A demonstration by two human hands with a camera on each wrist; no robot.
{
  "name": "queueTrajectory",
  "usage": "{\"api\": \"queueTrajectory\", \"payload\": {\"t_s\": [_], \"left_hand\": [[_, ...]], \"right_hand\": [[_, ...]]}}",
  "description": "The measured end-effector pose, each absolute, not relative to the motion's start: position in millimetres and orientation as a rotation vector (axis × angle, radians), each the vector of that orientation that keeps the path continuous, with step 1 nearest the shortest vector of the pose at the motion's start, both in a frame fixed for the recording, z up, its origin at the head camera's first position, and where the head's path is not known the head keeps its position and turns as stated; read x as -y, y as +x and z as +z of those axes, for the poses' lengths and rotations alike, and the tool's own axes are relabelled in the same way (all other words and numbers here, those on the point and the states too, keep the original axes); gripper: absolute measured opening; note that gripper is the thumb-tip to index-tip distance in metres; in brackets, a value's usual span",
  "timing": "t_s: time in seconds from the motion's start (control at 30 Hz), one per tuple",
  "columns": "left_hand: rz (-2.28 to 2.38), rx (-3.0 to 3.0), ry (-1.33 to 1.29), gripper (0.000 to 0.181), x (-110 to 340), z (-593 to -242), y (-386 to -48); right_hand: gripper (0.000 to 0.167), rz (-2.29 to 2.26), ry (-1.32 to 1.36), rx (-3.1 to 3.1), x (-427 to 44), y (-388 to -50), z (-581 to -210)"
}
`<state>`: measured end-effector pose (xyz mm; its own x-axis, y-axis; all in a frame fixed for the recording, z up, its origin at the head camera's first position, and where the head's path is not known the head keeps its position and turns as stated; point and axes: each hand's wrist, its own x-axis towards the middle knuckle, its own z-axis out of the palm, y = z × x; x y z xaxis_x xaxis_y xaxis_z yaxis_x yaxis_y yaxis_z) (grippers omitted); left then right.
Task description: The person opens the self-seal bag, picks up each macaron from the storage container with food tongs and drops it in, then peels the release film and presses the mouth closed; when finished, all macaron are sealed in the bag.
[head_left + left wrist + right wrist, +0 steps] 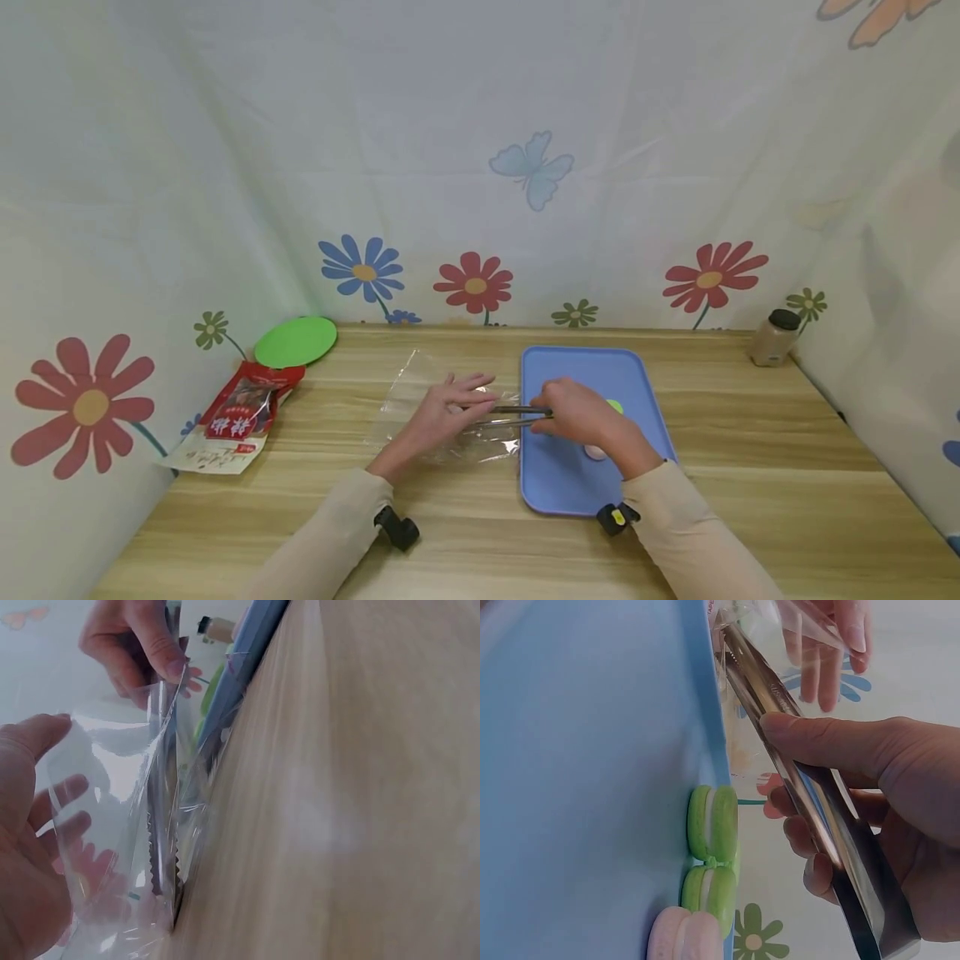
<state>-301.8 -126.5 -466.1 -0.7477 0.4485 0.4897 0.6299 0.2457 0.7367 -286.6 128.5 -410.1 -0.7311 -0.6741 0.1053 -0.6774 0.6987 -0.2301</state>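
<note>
In the head view, your right hand (pixel 577 410) grips metal tongs (pixel 517 409) across the edge of the blue tray (pixel 551 492); your left hand (pixel 442 412), fingers loosely spread, is at the clear bag (pixel 401 396). Left wrist: the toothed tips (pixel 154 862) seem inside the bag, though glare obscures this. Right wrist: green macarons (pixel 721 823) and a pink macaron (pixel 686 937) sit on the tray.
</note>
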Motion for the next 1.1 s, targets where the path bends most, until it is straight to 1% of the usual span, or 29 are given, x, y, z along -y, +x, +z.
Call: {"api": "queueTrajectory", "payload": {"t_s": [0.17,0.4,0.63,0.87,0.97,1.1], "left_hand": [[-1.468,2.325,-1.029,0.022,126,-466,-302],[-1.608,2.379,-0.782,0.027,135,-478,-308],[-1.620,2.374,-0.798,0.031,136,-476,-307],[-1.626,2.371,-0.868,0.027,127,-475,-303],[-1.636,2.348,-0.899,0.028,123,-476,-302],[-1.624,2.344,-0.873,0.030,121,-477,-301]], "right_hand": [[0.018,0.413,1.124,2.908,-128,-286,-409],[0.029,0.464,1.123,2.885,-128,-285,-410],[0.038,0.486,1.135,2.886,-125,-284,-409],[0.034,0.442,1.176,2.821,-115,-285,-408],[0.028,0.416,1.211,2.792,-108,-286,-408],[0.022,0.437,1.228,2.807,-99,-285,-408]]}}
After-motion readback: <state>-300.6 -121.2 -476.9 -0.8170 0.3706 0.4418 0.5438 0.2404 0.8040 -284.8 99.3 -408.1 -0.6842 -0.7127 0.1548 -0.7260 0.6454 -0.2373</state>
